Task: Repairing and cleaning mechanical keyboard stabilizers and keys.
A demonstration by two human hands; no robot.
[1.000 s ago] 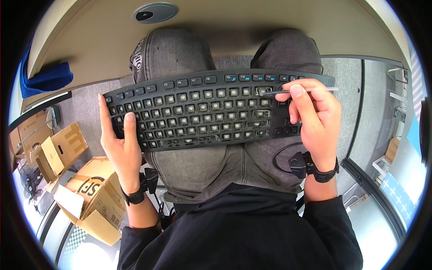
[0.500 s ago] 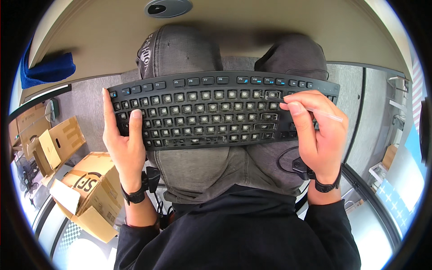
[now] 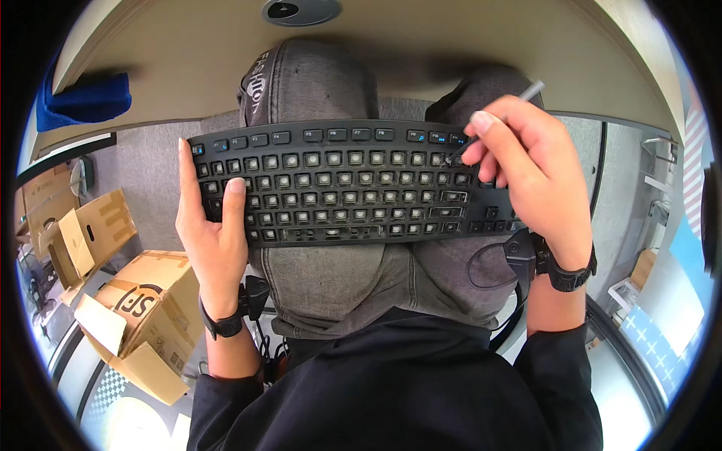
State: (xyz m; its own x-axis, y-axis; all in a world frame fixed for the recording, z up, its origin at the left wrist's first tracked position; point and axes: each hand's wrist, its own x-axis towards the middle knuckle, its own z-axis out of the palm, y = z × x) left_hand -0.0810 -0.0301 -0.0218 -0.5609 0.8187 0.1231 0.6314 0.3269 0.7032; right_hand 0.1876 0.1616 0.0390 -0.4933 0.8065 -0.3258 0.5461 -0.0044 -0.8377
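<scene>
A black keyboard (image 3: 346, 180) lies across my lap, tilted slightly, with most main keycaps off so that pale switch centres show. Its top row of function keys still has caps. My left hand (image 3: 214, 225) grips the keyboard's left end, thumb on top and fingers along the side edge. Over the right part, my right hand (image 3: 526, 154) pinches a thin stick-like tool (image 3: 532, 91) with a greyish handle. The tool's narrow dark end points down at the bare switches near the upper right; its exact kind cannot be made out. My right hand hides some right-side keys.
Beyond my knees stands a beige panel (image 3: 421, 60) with a round grey fitting (image 3: 302, 10). A blue cloth (image 3: 83, 101) hangs at the left. Open cardboard boxes (image 3: 150, 319) sit on the floor to the left. White shelving (image 3: 624, 297) stands at the right.
My right hand has lifted and turned, so the tool's handle now points up and away instead of to the right. Its tip has shifted slightly left. The left hand keeps its hold.
</scene>
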